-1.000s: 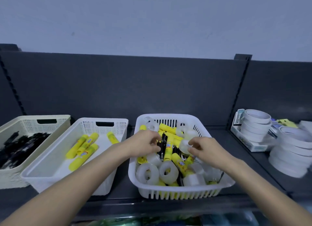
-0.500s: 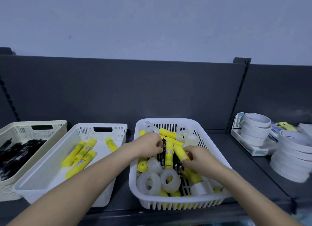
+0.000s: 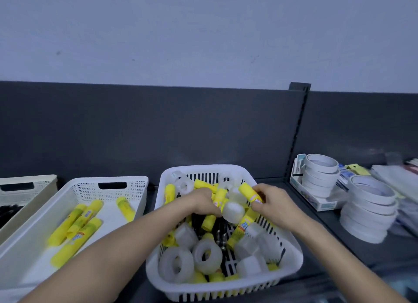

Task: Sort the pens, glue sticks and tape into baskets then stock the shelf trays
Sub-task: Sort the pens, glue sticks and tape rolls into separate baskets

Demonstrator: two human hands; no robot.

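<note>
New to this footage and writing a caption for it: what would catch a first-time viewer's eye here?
The middle basket, heaped with yellow glue sticks and clear tape rolls, draws the eye, with both hands in it: the right hand pinches one glue stick, the left hand rests on the heap. A white basket to its left holds more sorted sticks, and white tape stacks stand at the right.

White slotted plastic, lightly glossy, forms the basket (image 3: 226, 291) beneath the left hand (image 3: 201, 203) and right hand (image 3: 276, 204). The glue stick (image 3: 248, 190) in the right hand is smooth yellow plastic with a printed label. Tape rolls (image 3: 176, 265) nearer than the left hand look cloudy, translucent and shiny. Beyond the hands, the shelf back (image 3: 158, 133) appears to be dark, matt painted metal.
</note>
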